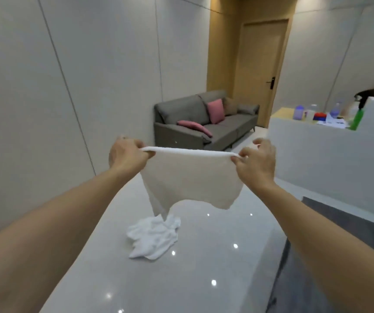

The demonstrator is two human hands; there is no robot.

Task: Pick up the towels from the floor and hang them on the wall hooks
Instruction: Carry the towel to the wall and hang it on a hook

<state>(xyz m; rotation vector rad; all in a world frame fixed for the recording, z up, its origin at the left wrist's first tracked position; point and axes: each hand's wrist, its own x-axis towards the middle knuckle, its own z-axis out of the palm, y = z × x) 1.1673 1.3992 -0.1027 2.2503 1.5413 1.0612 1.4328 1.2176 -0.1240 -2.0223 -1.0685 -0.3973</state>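
At frame centre, the left hand (pixel 127 155) and right hand (pixel 257 161) pinch the top corners of a soft cream terry towel (pixel 188 179), stretched taut; a crumpled white towel (pixel 153 237) lies below on the glossy grey floor (pixel 204 279).

grey sofa (pixel 204 119), pink cushions (pixel 215 110), wooden door (pixel 260 71), white counter (pixel 317 150)

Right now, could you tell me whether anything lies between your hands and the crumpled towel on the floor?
Only the towel held taut by the left hand and right hand; it hangs above the crumpled towel.
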